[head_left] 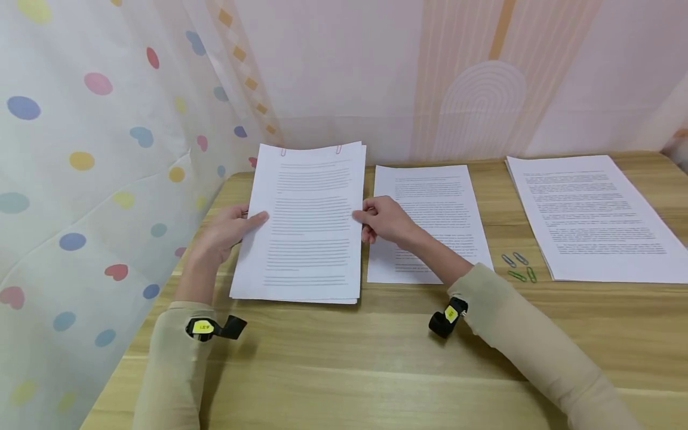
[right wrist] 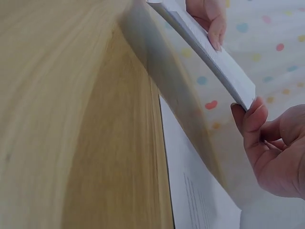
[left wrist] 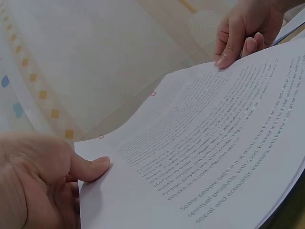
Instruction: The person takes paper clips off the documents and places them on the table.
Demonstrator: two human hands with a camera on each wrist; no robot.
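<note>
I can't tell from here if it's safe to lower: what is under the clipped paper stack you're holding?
Under the clipped stack, held by the left hand and right hand, the right wrist view shows bare wooden table and the edge of a printed sheet. The area beneath its far end is hidden.

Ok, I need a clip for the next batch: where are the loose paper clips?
In the head view, the loose paper clips lie on the wooden table, right of centre, between the middle sheet and the right-hand paper stack.
</note>
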